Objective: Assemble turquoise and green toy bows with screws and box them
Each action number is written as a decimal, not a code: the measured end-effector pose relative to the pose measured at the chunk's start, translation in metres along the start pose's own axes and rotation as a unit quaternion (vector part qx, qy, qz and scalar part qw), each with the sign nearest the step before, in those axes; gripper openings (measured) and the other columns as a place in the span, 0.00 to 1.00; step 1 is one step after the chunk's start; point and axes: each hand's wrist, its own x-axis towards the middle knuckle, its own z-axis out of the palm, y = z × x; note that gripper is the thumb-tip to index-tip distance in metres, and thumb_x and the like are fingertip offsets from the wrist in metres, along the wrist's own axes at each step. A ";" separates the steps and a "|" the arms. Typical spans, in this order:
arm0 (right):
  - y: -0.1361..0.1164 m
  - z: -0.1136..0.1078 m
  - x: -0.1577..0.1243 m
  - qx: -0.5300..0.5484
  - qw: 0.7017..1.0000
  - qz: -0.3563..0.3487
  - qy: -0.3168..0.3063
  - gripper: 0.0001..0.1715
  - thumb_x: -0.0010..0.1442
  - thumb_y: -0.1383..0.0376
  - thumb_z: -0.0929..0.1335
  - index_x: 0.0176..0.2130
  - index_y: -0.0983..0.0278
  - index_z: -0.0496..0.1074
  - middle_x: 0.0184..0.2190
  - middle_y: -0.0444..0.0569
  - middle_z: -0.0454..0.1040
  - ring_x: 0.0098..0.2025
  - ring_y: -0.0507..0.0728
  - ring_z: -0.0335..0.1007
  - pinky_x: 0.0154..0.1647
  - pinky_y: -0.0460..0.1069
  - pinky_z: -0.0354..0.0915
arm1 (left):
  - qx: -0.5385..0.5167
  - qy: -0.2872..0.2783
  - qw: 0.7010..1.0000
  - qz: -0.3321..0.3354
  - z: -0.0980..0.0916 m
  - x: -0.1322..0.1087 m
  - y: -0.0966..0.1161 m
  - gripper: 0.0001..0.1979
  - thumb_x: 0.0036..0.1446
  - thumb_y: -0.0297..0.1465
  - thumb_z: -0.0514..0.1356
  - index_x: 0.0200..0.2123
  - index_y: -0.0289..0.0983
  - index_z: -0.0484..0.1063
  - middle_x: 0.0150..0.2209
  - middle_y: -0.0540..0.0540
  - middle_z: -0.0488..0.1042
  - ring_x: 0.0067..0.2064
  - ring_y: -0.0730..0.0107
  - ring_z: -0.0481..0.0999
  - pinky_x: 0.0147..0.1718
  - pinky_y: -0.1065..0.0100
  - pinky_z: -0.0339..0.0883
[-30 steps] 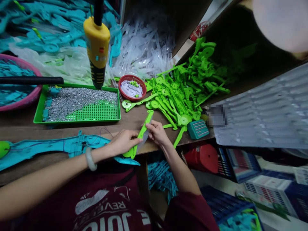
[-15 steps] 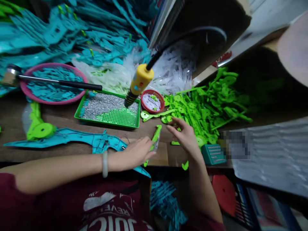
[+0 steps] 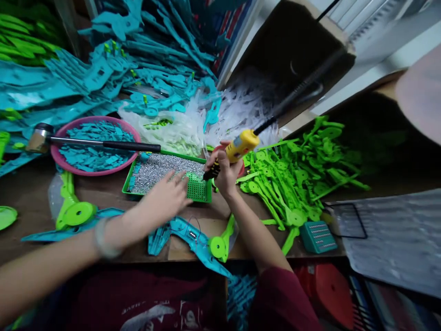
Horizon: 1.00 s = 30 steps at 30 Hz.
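Observation:
My right hand [image 3: 227, 177] is wrapped round a yellow electric screwdriver [image 3: 243, 145] that hangs from a black cord. Its dark tip slants down and left, near the right end of a green perforated tray [image 3: 198, 191]. Silvery screws [image 3: 151, 170] fill much of that tray. Over its front edge my left hand [image 3: 167, 197] reaches with fingers stretched and somewhat apart, and I see nothing in it. Below, on the bench, lies a blue plastic bow-shaped part [image 3: 186, 232], partly hidden by my left forearm. A lime-green piece with a round disc [image 3: 218, 247] sits at its right end.
A hammer [image 3: 103, 144] rests across a pink basket [image 3: 57, 154] of small blue pieces. Lime-green parts [image 3: 292, 174] are heaped at right, beside a small teal block [image 3: 319, 236]. Blue parts [image 3: 86, 78] pile up behind. A red basket [image 3: 242, 168] is mostly behind my right hand.
My right hand has moved up and left and taken hold of the screwdriver. My left hand has left the lime-green piece and moved over the screw tray. The view has shifted slightly.

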 end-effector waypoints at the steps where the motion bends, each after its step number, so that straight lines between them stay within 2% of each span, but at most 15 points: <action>1: 0.006 0.003 -0.002 -0.013 1.000 0.007 0.013 0.36 0.59 0.38 0.64 0.57 0.53 0.55 0.21 0.35 0.61 0.20 0.52 0.63 0.24 0.48 0.65 | 0.010 0.038 0.999 0.007 -0.002 -0.011 0.020 0.18 0.70 0.35 0.53 0.50 0.30 0.77 0.56 0.33 0.76 0.63 0.50 0.70 0.61 0.49 0.61; 3: 0.015 0.010 -0.005 -0.027 0.999 0.019 0.028 0.36 0.59 0.38 0.63 0.57 0.53 0.54 0.20 0.35 0.59 0.20 0.52 0.63 0.24 0.49 0.66 | -0.017 0.087 0.994 0.066 -0.003 -0.030 0.062 0.19 0.70 0.37 0.53 0.54 0.33 0.75 0.57 0.38 0.76 0.62 0.53 0.71 0.61 0.52 0.61; 4: 0.018 0.012 -0.005 -0.028 0.999 0.023 0.037 0.36 0.59 0.38 0.62 0.56 0.54 0.54 0.20 0.35 0.58 0.19 0.53 0.63 0.24 0.50 0.66 | -0.033 0.094 0.991 0.090 -0.001 -0.036 0.080 0.20 0.70 0.39 0.53 0.55 0.34 0.75 0.58 0.40 0.76 0.62 0.55 0.70 0.61 0.54 0.61; 7: 0.025 0.018 -0.004 -0.017 0.997 0.024 0.065 0.33 0.59 0.39 0.62 0.54 0.55 0.54 0.19 0.35 0.57 0.18 0.53 0.62 0.23 0.51 0.65 | -0.042 0.066 0.990 0.120 0.014 -0.041 0.112 0.21 0.69 0.36 0.54 0.59 0.34 0.73 0.63 0.43 0.71 0.64 0.58 0.67 0.61 0.57 0.62; 10: 0.029 0.018 -0.002 0.023 0.997 0.002 0.073 0.28 0.58 0.42 0.64 0.48 0.55 0.56 0.18 0.34 0.58 0.16 0.51 0.61 0.21 0.50 0.64 | -0.033 0.048 0.990 0.127 0.034 -0.036 0.113 0.20 0.68 0.30 0.53 0.58 0.33 0.73 0.63 0.42 0.71 0.62 0.58 0.69 0.62 0.57 0.61; 12: 0.032 0.018 -0.002 0.053 0.996 -0.017 0.074 0.25 0.58 0.43 0.65 0.44 0.55 0.56 0.17 0.33 0.59 0.15 0.50 0.59 0.19 0.48 0.62 | -0.034 0.051 0.989 0.136 0.041 -0.035 0.109 0.20 0.68 0.29 0.51 0.58 0.33 0.74 0.62 0.41 0.71 0.62 0.58 0.70 0.62 0.57 0.60; 17: 0.044 0.020 0.000 0.115 0.991 -0.045 0.052 0.22 0.58 0.46 0.69 0.39 0.54 0.57 0.17 0.31 0.62 0.14 0.49 0.61 0.15 0.46 0.61 | -0.039 0.081 0.988 0.125 0.047 -0.040 0.107 0.20 0.68 0.27 0.50 0.58 0.31 0.73 0.62 0.39 0.71 0.62 0.57 0.70 0.62 0.55 0.59; 20: 0.043 0.027 0.006 0.110 0.991 -0.049 0.052 0.21 0.59 0.48 0.70 0.39 0.55 0.58 0.17 0.31 0.64 0.14 0.49 0.63 0.14 0.46 0.62 | -0.045 0.105 0.987 0.109 0.052 -0.041 0.108 0.20 0.68 0.25 0.49 0.57 0.32 0.73 0.61 0.40 0.73 0.60 0.57 0.71 0.60 0.55 0.61; 23: 0.015 0.022 0.005 0.110 0.988 -0.075 0.082 0.18 0.58 0.50 0.71 0.39 0.55 0.60 0.17 0.31 0.65 0.13 0.49 0.62 0.14 0.45 0.62 | -0.074 0.132 0.984 0.090 0.057 -0.041 0.107 0.20 0.68 0.24 0.48 0.56 0.31 0.74 0.59 0.40 0.75 0.58 0.58 0.74 0.58 0.57 0.63; 25: -0.017 0.005 -0.009 0.126 0.981 -0.093 0.117 0.14 0.59 0.53 0.70 0.38 0.55 0.62 0.16 0.32 0.65 0.13 0.49 0.62 0.14 0.45 0.61 | -0.095 0.137 0.983 0.082 0.058 -0.041 0.107 0.20 0.68 0.22 0.47 0.56 0.29 0.73 0.58 0.39 0.76 0.57 0.58 0.74 0.57 0.58 0.64; 27: -0.051 -0.018 -0.037 0.126 0.979 -0.091 0.129 0.10 0.61 0.55 0.68 0.38 0.54 0.64 0.17 0.33 0.66 0.14 0.48 0.61 0.14 0.44 0.61 | -0.108 0.130 0.982 0.086 0.059 -0.040 0.106 0.20 0.67 0.21 0.47 0.56 0.27 0.72 0.58 0.37 0.75 0.58 0.55 0.74 0.57 0.56 0.65; 29: -0.077 -0.041 -0.076 0.068 0.990 -0.082 0.090 0.14 0.61 0.49 0.68 0.41 0.54 0.68 0.18 0.35 0.67 0.14 0.49 0.62 0.13 0.46 0.63 | -0.116 0.114 0.982 0.101 0.060 -0.038 0.106 0.21 0.67 0.20 0.46 0.57 0.25 0.71 0.59 0.35 0.74 0.59 0.53 0.74 0.57 0.55 0.65; 30: -0.085 -0.050 -0.097 0.030 0.993 -0.068 0.090 0.16 0.61 0.47 0.68 0.42 0.53 0.69 0.17 0.35 0.66 0.13 0.50 0.61 0.12 0.46 0.63 | -0.118 0.108 0.981 0.108 0.060 -0.037 0.105 0.21 0.68 0.20 0.46 0.57 0.25 0.71 0.59 0.34 0.74 0.59 0.53 0.73 0.57 0.54 0.65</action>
